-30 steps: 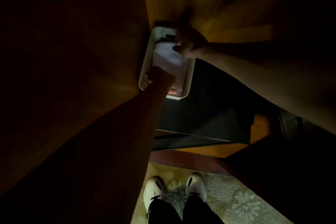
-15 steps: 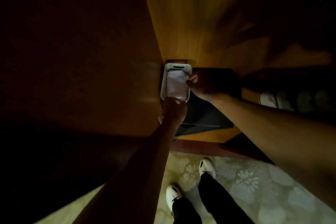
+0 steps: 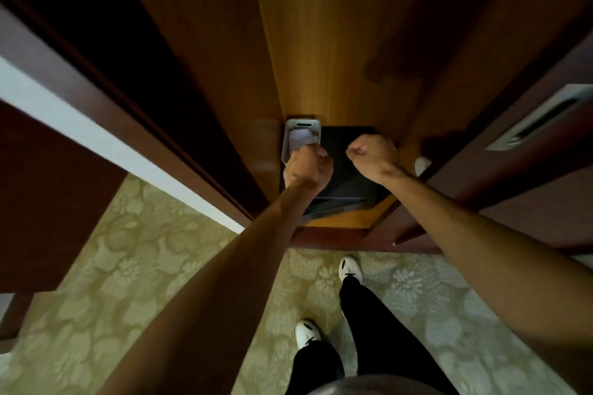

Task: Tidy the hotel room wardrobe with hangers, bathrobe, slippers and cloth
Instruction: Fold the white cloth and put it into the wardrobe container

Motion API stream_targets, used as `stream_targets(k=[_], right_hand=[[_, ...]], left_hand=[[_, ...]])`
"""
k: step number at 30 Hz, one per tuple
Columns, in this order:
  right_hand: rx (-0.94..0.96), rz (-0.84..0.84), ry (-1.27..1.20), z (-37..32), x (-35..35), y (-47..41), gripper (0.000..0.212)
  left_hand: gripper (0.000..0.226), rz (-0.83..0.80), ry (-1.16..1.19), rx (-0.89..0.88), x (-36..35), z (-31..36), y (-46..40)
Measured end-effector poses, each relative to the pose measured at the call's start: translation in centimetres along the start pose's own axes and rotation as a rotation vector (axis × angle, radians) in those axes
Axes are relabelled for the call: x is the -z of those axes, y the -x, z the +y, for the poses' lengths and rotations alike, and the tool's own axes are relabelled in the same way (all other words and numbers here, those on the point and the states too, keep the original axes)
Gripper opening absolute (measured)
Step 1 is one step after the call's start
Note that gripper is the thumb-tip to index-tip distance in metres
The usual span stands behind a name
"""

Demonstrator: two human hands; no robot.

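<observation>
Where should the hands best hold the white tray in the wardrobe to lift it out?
Judging by its shape, grip the white tray by its two long raised rims, coming from the front. The far end sits against the wardrobe back, and the left hand already covers the near end.

Patterned beige carpet [image 3: 134, 272] with a pale floral motif fills the lower frame. At lower centre stand two white shoes [image 3: 350, 267] below black trouser legs [image 3: 378, 337], one shoe ahead of the other. A dark box [image 3: 348, 183] sits on the orange-brown wooden floor panel [image 3: 340, 221] at centre frame. A white strip of wall [image 3: 96, 138] runs diagonally from the left edge toward centre, between dark reddish-brown wood panels [image 3: 54, 221]. At the right edge, a recessed metal pull [image 3: 542, 117] is set into a dark door panel.
</observation>
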State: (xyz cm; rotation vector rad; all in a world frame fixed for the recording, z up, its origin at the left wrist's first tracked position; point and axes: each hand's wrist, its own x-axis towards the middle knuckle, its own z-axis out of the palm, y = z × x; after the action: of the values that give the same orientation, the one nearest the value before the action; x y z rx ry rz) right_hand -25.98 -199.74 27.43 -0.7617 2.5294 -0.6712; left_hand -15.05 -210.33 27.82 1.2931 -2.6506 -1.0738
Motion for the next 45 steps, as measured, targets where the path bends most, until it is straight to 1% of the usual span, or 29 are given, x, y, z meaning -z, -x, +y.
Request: stream_targets(k=[4,7,10,13,16,18,20,23,25,28,31,35,39,45], right_hand=[[-0.02,0.066,-0.054,0.0,5.5,6.4,0.019],[-0.052,0.133,-0.094,1.2,9.7,10.5,0.019],[-0.113,0.197,-0.111,2.8,13.6,13.5,0.019],[-0.179,0.247,-0.092,4.2,17.0,15.1,0.021],[-0.229,0.233,-0.01,4.9,19.3,15.3,0.021],[-0.237,0.224,0.055,5.2,20.3,15.0,0.028],[-0.232,0.201,0.104,5.4,21.1,14.7,0.034],[-0.156,0.122,0.127,5.8,21.5,13.8,0.038],[-0.111,0.107,0.164,6.0,21.5,13.0,0.036],[-0.085,0.132,0.232,6.2,21.6,12.1,0.03],[-0.037,0.183,0.299,6.1,21.1,11.8,0.032],[0.013,0.163,0.338,5.9,21.4,11.6,0.033],[0.056,0.143,0.345,5.7,21.3,11.2,0.03],[0.091,0.116,0.345,4.3,20.3,11.0,0.035]], left_hand=[[0.023,0.018,-0.086,-0.148,3.5,3.0,3.4],[0.024,-0.041,-0.082,-0.26,5.5,6.2,5.8],[0.021,-0.052,-0.05,-0.334,6.5,9.4,7.5],[0.021,-0.091,-0.087,-0.418,6.3,12.8,8.4],[0.023,-0.121,-0.057,-0.466,5.9,16.7,8.8],[0.023,-0.144,-0.047,-0.5,5.6,19.4,9.0],[0.024,-0.16,-0.118,-0.525,5.5,21.8,9.1],[0.029,-0.171,-0.365,-0.525,5.1,24.3,9.3],[0.032,-0.14,-0.468,-0.518,5.0,25.5,9.2],[0.039,-0.108,-0.479,-0.512,5.1,26.5,9.0],[0.047,-0.076,-0.543,-0.546,5.6,27.0,9.1],[0.053,-0.04,-0.621,-0.577,5.6,27.0,8.7],[0.054,-0.036,-0.615,-0.581,5.8,26.4,8.2],[0.053,-0.045,-0.598,-0.589,7.2,24.3,7.9]])
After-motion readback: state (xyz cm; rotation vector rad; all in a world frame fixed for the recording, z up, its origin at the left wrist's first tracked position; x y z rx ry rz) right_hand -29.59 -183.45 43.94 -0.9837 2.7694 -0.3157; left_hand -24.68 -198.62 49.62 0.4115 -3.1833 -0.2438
